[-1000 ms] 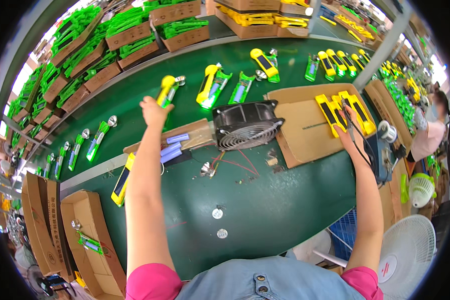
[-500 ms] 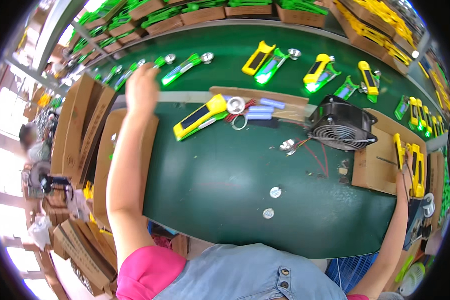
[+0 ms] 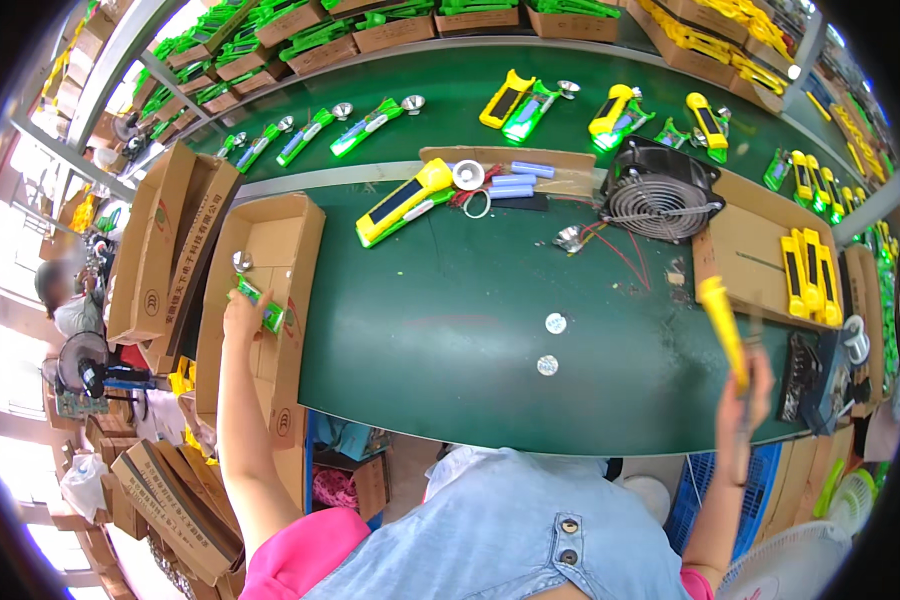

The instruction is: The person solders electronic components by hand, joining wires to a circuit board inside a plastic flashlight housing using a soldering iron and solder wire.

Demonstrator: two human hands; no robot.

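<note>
The right hand [image 3: 753, 388] has its grip closed around a blurred yellow casing [image 3: 723, 325], raised at the tabletop's [image 3: 430, 370] right near side. At the left, the left hand [image 3: 242, 318] reaches into a long cardboard box [image 3: 305, 260], fingers on a green casing [image 3: 271, 314]; whether that grip is wide or narrow, I cannot tell. More yellow casings [image 3: 810, 275] lie in the far right carton [image 3: 735, 270], beside a black fan [image 3: 660, 200].

Hands [image 3: 242, 318] shifted — left on green lamp [image 3: 273, 317]
</note>
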